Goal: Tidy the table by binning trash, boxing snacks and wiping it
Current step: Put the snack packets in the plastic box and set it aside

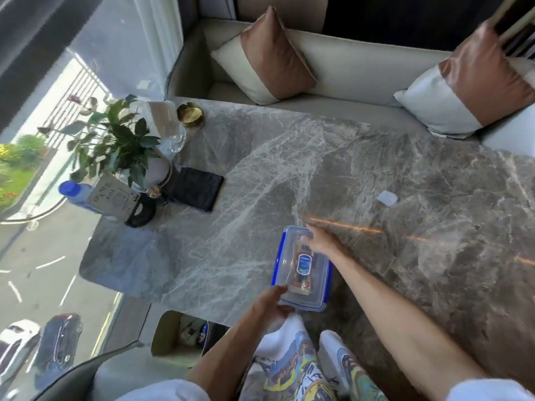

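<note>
Snack box (285, 257), clear plastic with a blue-rimmed lid, lies on the table (289, 169) with its near short end close to the near edge, in front of the person's knees. A packaged snack (304, 263) shows through the lid. Beyond the box and to its right the marble is wide and bare, with only a small white scrap (387, 198) well apart on the right. At the far left corner, also well apart, stand a plant (115, 143), a blue-capped bottle (76, 192), a black cloth (198, 188) and a brass ashtray (190, 114).

The box is between both hands. The left hand (272, 306) grips its near left corner, thumb on the lid and fingers curled under. The right hand (321, 241) rests on the far right end of the lid with fingers nearly straight, though it is a little blurred. Both forearms reach forward over the near edge.
</note>
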A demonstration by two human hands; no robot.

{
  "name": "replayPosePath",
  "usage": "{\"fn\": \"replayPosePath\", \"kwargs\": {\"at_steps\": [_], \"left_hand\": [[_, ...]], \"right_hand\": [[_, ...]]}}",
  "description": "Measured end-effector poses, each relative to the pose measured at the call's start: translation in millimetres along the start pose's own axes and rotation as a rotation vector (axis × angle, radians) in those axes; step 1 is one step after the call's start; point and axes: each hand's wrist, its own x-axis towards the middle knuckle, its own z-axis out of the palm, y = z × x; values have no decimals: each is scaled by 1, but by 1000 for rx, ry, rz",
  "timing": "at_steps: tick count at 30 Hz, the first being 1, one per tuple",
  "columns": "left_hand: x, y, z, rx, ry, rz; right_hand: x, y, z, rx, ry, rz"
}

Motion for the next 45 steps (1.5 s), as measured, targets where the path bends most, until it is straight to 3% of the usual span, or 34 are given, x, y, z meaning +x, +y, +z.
{"fn": "replayPosePath", "kwargs": {"at_steps": [4, 6, 8, 16, 19, 23, 29, 32, 39, 45], "left_hand": [[9, 20, 4, 103, 193, 242], [16, 36, 2, 236, 333, 415], [23, 48, 0, 402, 339, 513], [29, 42, 10, 579, 348, 613], [23, 38, 8, 554, 280, 568], [13, 41, -10, 556, 329, 579], [-7, 70, -90, 386, 337, 681], [-20, 88, -148, 274, 425, 699], [-44, 100, -308, -151, 517, 642], [-42, 101, -378, -457, 554, 552]], "right_hand": [[-15, 23, -6, 106, 142, 110], [-33, 49, -1, 259, 198, 198], [-52, 69, 12, 500, 232, 293], [-67, 86, 24, 836, 260, 352], [-67, 91, 23, 853, 244, 314], [-65, 78, 25, 804, 173, 246], [-60, -16, 32, 555, 161, 129], [-51, -85, 53, 448, 113, 5], [-30, -262, 144, 226, -67, -158], [-11, -370, 214, 59, -189, -276]]}}
